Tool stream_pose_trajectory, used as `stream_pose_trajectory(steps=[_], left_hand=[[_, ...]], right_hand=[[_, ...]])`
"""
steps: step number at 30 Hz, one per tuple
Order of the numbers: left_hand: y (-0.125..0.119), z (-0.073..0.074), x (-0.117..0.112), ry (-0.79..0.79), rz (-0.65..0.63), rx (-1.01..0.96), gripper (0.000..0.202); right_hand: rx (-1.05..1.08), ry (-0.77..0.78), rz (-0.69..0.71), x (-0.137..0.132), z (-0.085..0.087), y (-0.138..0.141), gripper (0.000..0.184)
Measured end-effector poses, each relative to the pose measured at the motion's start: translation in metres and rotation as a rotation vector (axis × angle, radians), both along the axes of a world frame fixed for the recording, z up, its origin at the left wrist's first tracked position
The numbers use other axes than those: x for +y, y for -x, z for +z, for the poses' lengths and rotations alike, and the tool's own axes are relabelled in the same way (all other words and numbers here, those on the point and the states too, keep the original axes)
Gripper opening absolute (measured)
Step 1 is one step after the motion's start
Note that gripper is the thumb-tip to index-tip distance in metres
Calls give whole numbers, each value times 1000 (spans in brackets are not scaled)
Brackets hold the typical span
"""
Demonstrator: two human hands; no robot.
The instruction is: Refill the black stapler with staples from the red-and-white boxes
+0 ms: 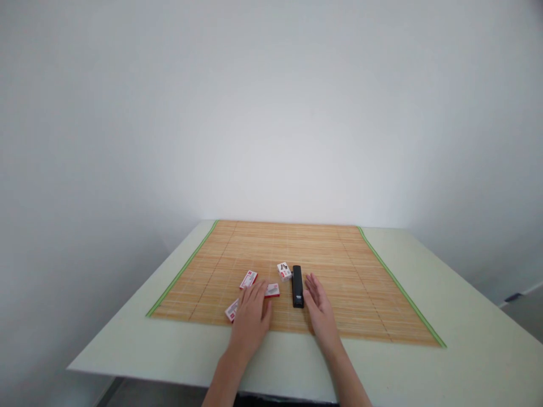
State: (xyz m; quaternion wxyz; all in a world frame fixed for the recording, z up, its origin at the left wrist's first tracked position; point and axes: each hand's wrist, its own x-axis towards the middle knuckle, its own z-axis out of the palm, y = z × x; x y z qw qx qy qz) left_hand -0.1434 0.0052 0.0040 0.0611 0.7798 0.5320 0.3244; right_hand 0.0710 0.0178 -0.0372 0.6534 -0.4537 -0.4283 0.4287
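Observation:
My left hand (253, 311) rests over the small red-and-white boxes, its fingers stretched forward and slightly apart. One box (272, 290) lies by its fingertips and is partly covered by them. Another box (231, 310) is half hidden behind the hand on its left side, and a third box (248, 279) lies just beyond the fingers. To the right lies a long black stapler (297, 288), its length pointing away from me. Along the stapler's right side is my right hand (320, 305), open, with its thumb close to the stapler; whether they touch I cannot tell.
A small white box (284, 271) with a dark picture on it sits left of the stapler's far end. Everything lies on a bamboo mat (322, 243) with green edges. Under it is a pale table (169, 350), backed by a white wall (271, 113).

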Motion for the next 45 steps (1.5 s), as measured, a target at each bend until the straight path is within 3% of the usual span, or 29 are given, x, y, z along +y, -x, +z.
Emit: stream_pose_trajectory(steps=[8, 14, 18, 21, 25, 29, 33, 37, 41, 45], left_hand=[[-28, 12, 6, 95, -151, -11, 35], [-49, 29, 51, 138, -177, -41, 39], [-43, 30, 66, 91, -165, -58, 40], [-33, 20, 53, 72, -111, 1, 36], [-29, 4, 18, 94, -66, 4, 30], [-34, -1, -5, 121, -110, -125, 33], [-36, 3, -8, 64, -63, -136, 37], [-35, 1, -7, 31, -2, -39, 36], [-38, -3, -9, -3, 61, 34, 35], [-39, -4, -11, -22, 92, 77, 33]], right_hand=[[-87, -21, -21, -1, -3, 6, 75], [-228, -44, -97, -2, 1, 8, 78], [-348, -75, -153, -4, 3, 10, 72], [-475, -92, -185, -5, 8, 10, 58], [-656, -58, -197, 0, 20, 2, 37], [-844, -63, -107, 13, 35, -14, 36], [-931, -78, 72, 31, 45, -27, 40], [-974, -55, 152, 45, 51, -27, 41], [-1060, -123, 197, 51, 64, -2, 31], [-1223, -236, 139, 52, 89, 24, 23]])
